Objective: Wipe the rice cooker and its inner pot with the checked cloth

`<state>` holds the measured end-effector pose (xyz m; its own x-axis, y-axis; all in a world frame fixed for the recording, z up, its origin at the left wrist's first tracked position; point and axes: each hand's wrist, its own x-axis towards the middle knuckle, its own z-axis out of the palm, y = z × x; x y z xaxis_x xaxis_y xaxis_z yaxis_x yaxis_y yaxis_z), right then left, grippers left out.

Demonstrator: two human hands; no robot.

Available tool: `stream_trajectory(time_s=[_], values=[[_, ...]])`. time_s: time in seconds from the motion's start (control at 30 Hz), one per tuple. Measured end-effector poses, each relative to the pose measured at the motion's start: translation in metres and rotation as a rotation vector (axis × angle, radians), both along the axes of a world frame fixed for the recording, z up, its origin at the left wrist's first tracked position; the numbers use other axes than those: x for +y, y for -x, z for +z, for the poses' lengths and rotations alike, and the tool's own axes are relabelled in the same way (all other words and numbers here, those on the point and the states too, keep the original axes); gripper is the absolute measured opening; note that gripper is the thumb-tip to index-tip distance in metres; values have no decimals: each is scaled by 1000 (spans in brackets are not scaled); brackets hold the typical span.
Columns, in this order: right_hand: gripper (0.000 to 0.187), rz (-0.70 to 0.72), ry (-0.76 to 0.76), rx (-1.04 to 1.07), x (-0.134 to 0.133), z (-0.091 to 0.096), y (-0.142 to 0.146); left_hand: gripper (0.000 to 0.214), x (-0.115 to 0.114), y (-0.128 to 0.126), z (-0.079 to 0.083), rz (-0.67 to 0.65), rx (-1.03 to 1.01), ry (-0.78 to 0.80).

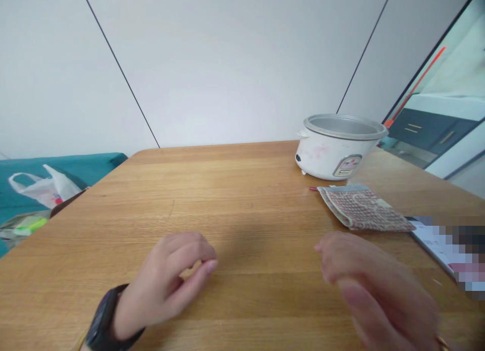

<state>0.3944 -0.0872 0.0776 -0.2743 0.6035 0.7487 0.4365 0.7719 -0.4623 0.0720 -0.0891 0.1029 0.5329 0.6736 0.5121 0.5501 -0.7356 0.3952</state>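
My left hand (172, 278) hovers over the wooden table (227, 189), its fingers curled and the thumb tip meeting the index finger. Nothing shows in the small gap between them. At the lower right, slightly blurred, is my right hand (379, 290), with bent fingers and the thumb close to them; I see nothing in it. Just beyond that hand lies a folded patterned cloth (366, 207), apart from it. Behind the cloth stands a white rice cooker (322, 151) without a lid, its inside grey.
A tablet-like device (435, 240), partly pixelated, lies at the table's right. A short dark red stick end (313, 189) shows by the cloth. Left of the table, a white plastic bag (43, 187) rests on a teal sofa (102, 164). A pale wall (227, 63) rises behind.
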Motion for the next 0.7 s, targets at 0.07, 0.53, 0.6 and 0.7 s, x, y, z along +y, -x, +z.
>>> stream_trajectory(time_s=[0.07, 0.53, 0.6, 0.7], values=[[32, -64, 36, 35, 32, -12, 7, 17, 29, 8, -17, 112, -49, 92], [54, -291, 582, 302, 130, -124, -35, 45, 83, 53, -109, 526, -494, 426], [53, -305, 575, 247, 126, -122, -34, 45, 83, 52, -110, 540, -511, 431], [53, -315, 590, 211, 122, -121, -33, 45, 83, 50, -110, 543, -524, 443]])
